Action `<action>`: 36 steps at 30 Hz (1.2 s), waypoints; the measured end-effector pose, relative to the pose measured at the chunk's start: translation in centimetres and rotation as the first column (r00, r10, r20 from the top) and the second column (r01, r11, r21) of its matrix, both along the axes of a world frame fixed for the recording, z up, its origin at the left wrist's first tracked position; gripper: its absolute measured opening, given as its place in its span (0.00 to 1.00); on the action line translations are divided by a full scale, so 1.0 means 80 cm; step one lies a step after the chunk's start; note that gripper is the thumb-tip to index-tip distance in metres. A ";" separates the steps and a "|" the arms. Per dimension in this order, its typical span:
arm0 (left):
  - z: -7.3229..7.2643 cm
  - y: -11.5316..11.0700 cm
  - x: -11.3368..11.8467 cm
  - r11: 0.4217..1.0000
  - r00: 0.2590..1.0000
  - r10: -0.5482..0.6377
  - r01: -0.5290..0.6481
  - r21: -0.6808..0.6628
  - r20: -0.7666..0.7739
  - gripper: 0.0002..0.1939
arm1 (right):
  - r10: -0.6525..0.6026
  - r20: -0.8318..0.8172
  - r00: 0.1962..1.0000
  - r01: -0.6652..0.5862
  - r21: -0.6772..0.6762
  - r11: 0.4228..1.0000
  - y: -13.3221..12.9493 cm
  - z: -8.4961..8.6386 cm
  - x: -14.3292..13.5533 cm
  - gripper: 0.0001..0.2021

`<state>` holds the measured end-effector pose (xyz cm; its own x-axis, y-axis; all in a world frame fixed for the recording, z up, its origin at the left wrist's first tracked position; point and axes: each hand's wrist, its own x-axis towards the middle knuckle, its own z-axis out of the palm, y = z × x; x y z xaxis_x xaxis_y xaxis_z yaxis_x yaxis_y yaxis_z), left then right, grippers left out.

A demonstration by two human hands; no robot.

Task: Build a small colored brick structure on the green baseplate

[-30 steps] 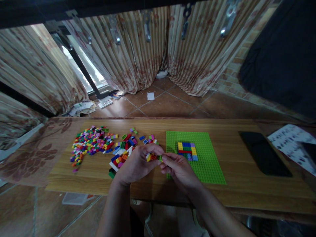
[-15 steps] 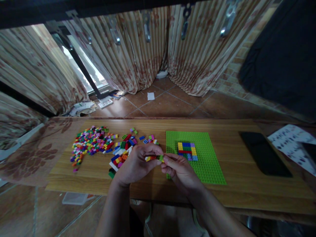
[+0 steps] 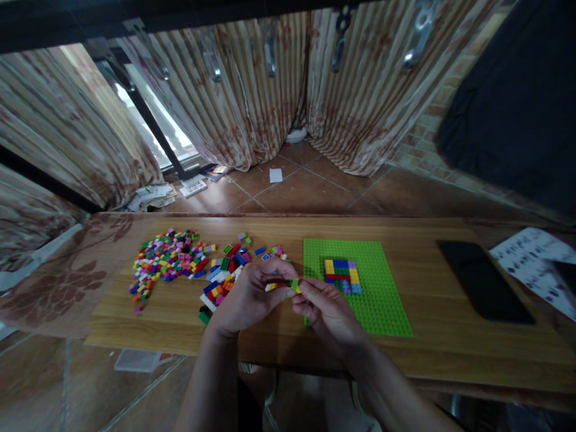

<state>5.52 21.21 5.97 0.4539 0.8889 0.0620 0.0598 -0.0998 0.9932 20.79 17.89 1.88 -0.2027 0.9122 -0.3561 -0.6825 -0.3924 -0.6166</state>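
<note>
Between my two hands, above the table, is a small group of toy building bricks [image 3: 294, 284] in lime green, yellow and red. My left hand [image 3: 254, 294] curls round its left side, fingers over the top and thumb below. The fingertips of my right hand [image 3: 326, 303] pinch its right end. Fingers hide much of the bricks, so how they join is unclear. To the right lies a green baseplate [image 3: 382, 300], partly behind my right hand. On it stands a low block of blue, yellow, red and purple bricks [image 3: 354, 276] with a green gap inside.
Small mixed bricks [image 3: 166, 258] are heaped at the table's left. Larger loose bricks [image 3: 225, 264] lie beside my left hand. A black flat tablet-like object [image 3: 483, 279] and a printed sheet [image 3: 517, 258] are at the right. A clear plastic box [image 3: 135, 360] sits on the floor.
Both hands keep their grip on the bricks, with only a slight shift of the right fingers. The bricks on the baseplate look the same.
</note>
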 end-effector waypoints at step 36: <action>-0.002 0.005 0.007 0.993 0.973 0.114 -0.105 -0.054 0.199 0.09 | -0.055 -0.015 0.998 0.055 -0.012 0.998 0.001 0.012 0.004 0.10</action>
